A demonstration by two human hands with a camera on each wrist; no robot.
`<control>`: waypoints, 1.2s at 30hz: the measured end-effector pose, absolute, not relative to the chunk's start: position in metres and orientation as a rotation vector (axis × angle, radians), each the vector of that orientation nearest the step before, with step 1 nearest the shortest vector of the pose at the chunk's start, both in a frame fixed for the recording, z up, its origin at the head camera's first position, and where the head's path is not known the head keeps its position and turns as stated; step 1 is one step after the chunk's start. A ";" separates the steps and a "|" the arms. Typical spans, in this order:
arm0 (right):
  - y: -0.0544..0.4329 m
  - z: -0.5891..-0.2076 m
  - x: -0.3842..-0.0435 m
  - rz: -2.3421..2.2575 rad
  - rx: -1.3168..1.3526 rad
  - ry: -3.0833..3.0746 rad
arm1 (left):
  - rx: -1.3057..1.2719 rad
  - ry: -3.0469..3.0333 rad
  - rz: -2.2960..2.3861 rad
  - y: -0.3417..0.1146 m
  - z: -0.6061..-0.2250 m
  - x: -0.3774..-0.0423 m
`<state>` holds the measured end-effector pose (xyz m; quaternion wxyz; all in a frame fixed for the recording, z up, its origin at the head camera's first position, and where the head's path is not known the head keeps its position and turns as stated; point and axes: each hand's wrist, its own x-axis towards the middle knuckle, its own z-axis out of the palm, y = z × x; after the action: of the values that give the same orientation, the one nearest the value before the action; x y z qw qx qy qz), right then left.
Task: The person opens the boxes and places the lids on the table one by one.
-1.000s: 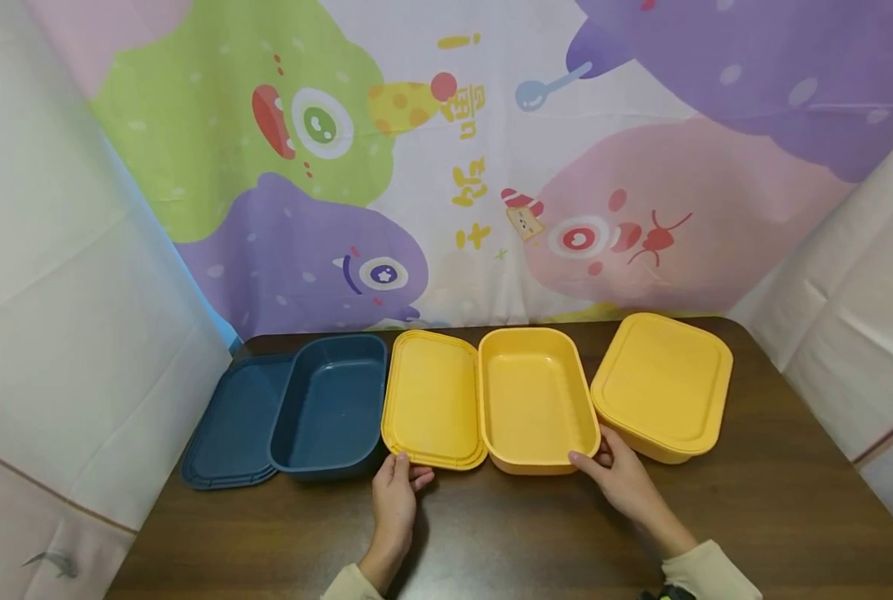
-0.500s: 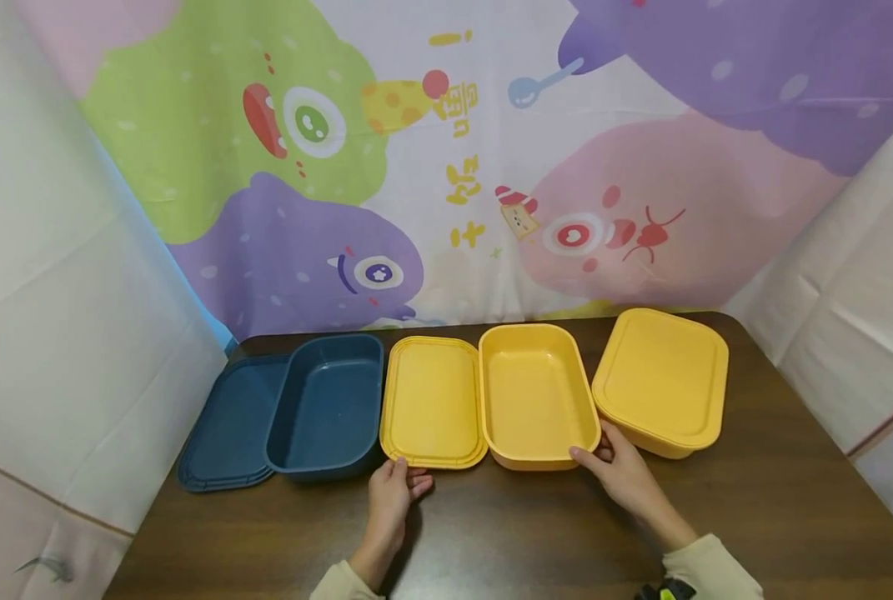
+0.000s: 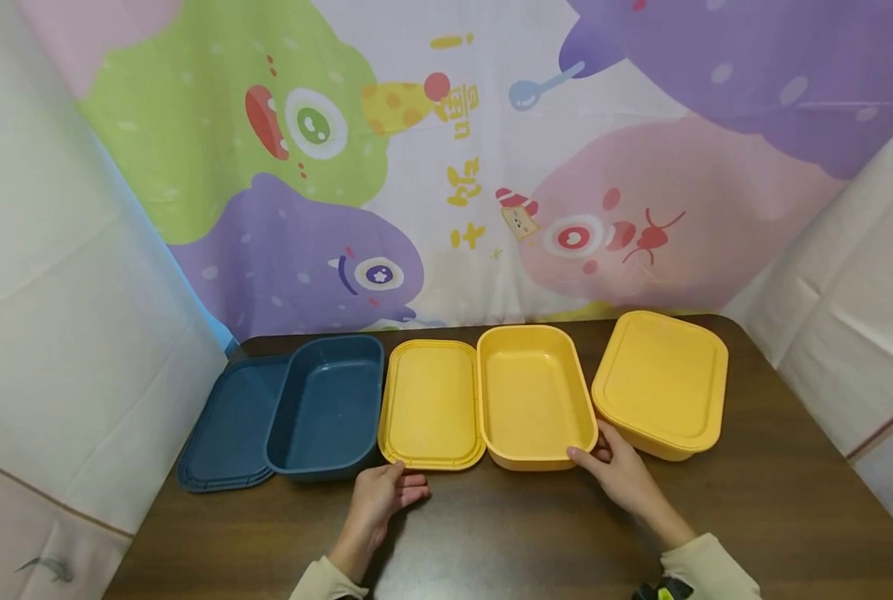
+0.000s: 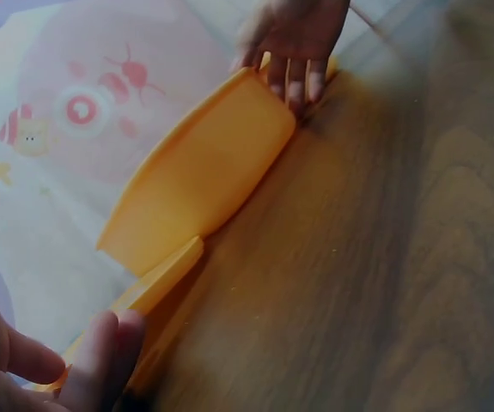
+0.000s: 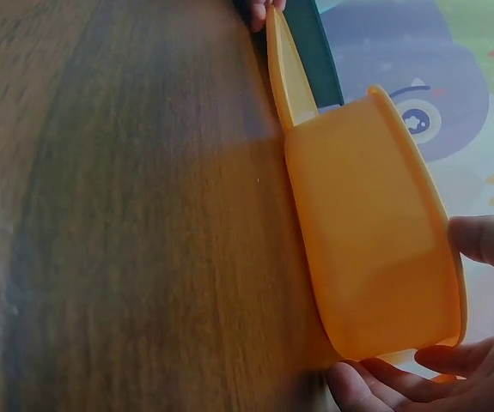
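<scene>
Lower centre, your left hand (image 3: 382,498) narrowly pinches the yellow lid (image 3: 433,400); rightward, your right hand (image 3: 620,473) grips the yellow box (image 3: 538,402), likely steadying it.

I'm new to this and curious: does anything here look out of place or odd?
Yes, mildly. The lidded yellow box at the far right sits askew, turned at an angle to the open yellow box beside it. The backdrop looks odd too: its print runs sideways. I see nothing spilled or damaged.
</scene>
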<state>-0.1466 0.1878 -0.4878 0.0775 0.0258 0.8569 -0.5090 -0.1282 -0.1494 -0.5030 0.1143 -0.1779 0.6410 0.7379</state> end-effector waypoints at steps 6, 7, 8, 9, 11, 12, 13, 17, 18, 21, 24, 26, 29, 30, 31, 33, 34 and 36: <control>0.188 -0.489 -0.148 -1.530 0.085 2.564 | -0.543 1.814 2.143 -0.155 -0.506 -0.132; 0.188 -0.490 -0.148 -1.529 0.085 2.563 | -0.547 1.809 2.136 -0.156 -0.506 -0.132; 0.188 -0.490 -0.149 -1.524 0.088 2.567 | -0.550 1.804 2.128 -0.156 -0.506 -0.132; 0.188 -0.490 -0.149 -1.516 0.092 2.573 | -0.549 1.802 2.120 -0.157 -0.506 -0.132; 0.188 -0.490 -0.151 -1.506 0.096 2.580 | -0.541 1.790 2.113 -0.159 -0.506 -0.132; 0.188 -0.490 -0.151 -1.501 0.097 2.585 | -0.540 1.786 2.109 -0.159 -0.506 -0.133; 0.188 -0.490 -0.152 -1.496 0.097 2.590 | -0.537 1.785 2.103 -0.160 -0.506 -0.133; 0.188 -0.489 -0.153 -1.502 0.097 2.590 | -0.518 1.794 2.073 -0.161 -0.506 -0.132; 0.188 -0.489 -0.153 -1.506 0.096 2.590 | -0.513 1.799 2.066 -0.162 -0.505 -0.132; 0.187 -0.490 -0.153 -1.518 0.088 2.592 | -0.492 1.811 2.047 -0.162 -0.504 -0.133; 0.187 -0.491 -0.154 -1.515 0.077 2.608 | -0.476 1.817 2.032 -0.160 -0.504 -0.134; 0.186 -0.492 -0.155 -1.504 0.074 2.622 | -0.453 1.827 2.017 -0.158 -0.503 -0.134; 0.186 -0.493 -0.155 -1.481 0.079 2.642 | -0.402 1.846 2.002 -0.155 -0.503 -0.133; 0.186 -0.493 -0.155 -1.475 0.081 2.647 | -0.383 1.857 2.000 -0.154 -0.503 -0.133; 0.186 -0.493 -0.155 -1.473 0.082 2.650 | -0.362 1.868 1.998 -0.153 -0.503 -0.133; 0.186 -0.493 -0.155 -1.465 0.086 2.656 | -0.325 1.896 1.999 -0.150 -0.502 -0.132; 0.186 -0.493 -0.155 -1.460 0.088 2.660 | -0.307 1.912 2.000 -0.149 -0.502 -0.132; 0.187 -0.493 -0.154 -1.449 0.087 2.665 | -0.275 1.952 1.999 -0.146 -0.502 -0.131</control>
<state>-0.1543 0.1866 -0.4926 0.0535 0.0287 0.8769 -0.4769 -0.1312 -0.1456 -0.5016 0.1663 -0.0966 0.6856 0.7021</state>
